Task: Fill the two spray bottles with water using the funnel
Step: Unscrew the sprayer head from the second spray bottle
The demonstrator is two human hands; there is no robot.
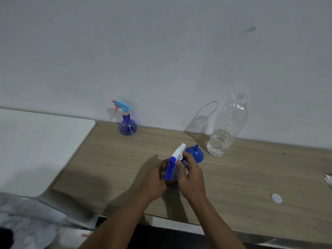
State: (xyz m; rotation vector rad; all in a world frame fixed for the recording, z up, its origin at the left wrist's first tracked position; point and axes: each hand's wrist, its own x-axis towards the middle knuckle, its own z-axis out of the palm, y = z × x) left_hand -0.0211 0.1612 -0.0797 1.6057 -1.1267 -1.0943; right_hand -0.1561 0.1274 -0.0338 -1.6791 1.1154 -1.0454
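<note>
A clear spray bottle (173, 174) with a white and blue trigger head stands on the wooden table (251, 177) near the middle. My left hand (154, 182) wraps the bottle's body from the left. My right hand (191, 174) grips the spray head and neck from the right. Just behind them a blue funnel (195, 154) lies on its rim, spout up. A second spray bottle (128, 125), round and blue with a light-blue and pink head, stands by the wall at the back left. A large clear water bottle (226, 130), uncapped and about a third full, stands at the back right.
A white bottle cap (276, 198) lies on the table at the right. A white tabletop (36, 150) adjoins the wooden one on the left. A grey wall runs behind the table. Something pale shows at the far right edge (328, 179).
</note>
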